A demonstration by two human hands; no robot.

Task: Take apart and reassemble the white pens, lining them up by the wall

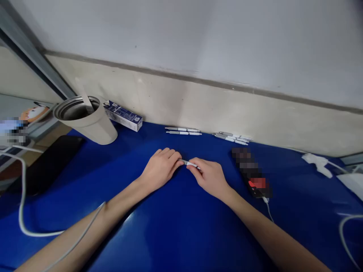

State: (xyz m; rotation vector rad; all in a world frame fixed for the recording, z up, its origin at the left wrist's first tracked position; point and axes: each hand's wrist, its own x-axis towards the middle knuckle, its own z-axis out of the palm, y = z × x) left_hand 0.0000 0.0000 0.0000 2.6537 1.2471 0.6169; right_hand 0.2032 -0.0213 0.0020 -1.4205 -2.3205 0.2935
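The view comes from a camera worn on the person's head, looking forward and down across a glossy blue tabletop (pixel 181 234) toward a cream-painted wall (pixel 181 102). It sits close above the bare left hand (pixel 161 168) and bare right hand (pixel 209 177), which appear near the picture's centre, while the wall's long horizontal band slopes across the frame.

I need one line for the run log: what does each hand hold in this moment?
left hand: touches white pen | right hand: holds same pen | nearby: two pens on blue tabletop
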